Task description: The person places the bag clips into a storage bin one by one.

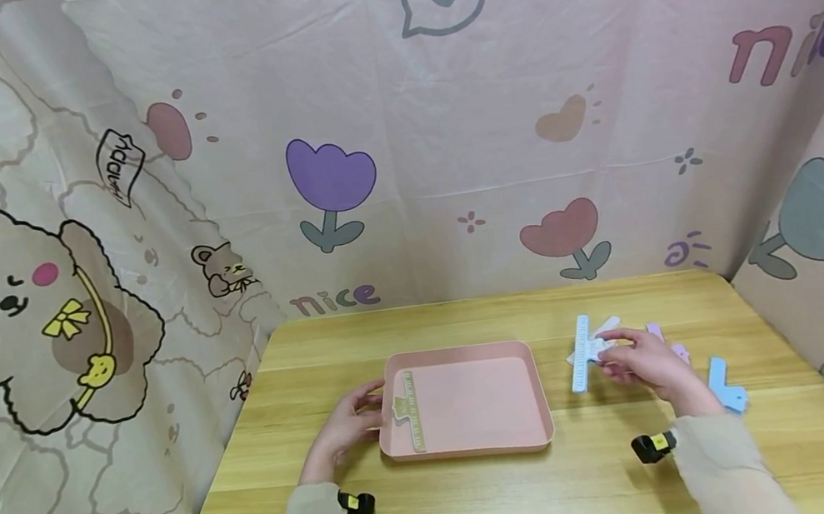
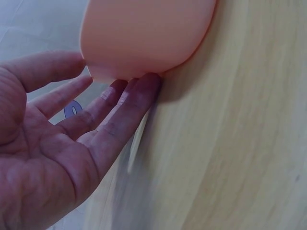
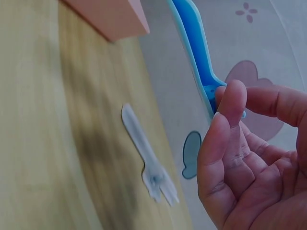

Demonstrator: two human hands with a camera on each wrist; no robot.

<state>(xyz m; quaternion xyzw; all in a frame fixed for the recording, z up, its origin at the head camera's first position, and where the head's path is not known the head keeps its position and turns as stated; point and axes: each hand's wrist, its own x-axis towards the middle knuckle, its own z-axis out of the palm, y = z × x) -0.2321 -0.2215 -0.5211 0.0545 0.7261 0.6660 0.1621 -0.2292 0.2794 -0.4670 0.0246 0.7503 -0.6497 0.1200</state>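
Note:
My right hand (image 1: 641, 357) pinches a light-blue long-jawed clip (image 1: 580, 356) with ruler marks by its handle, between thumb and fingertips. In the right wrist view this clip (image 3: 194, 38) is raised above the wooden table. Beneath it a white clip (image 3: 139, 136) lies on the tabletop. My left hand (image 1: 357, 418) is at the left side of a shallow pink tray (image 1: 539, 394), its fingertips touching the outer wall (image 2: 139, 43). Inside that tray, along the left end, lies a yellow-green clip (image 1: 414, 424) with ruler marks.
Beyond my right hand lies a purple clip (image 1: 654, 330), partly hidden by the hand. Another blue clip (image 1: 718, 375) rests farther right, near my forearm. A printed curtain (image 1: 419, 248) hangs behind the table (image 1: 483, 501) and along both sides.

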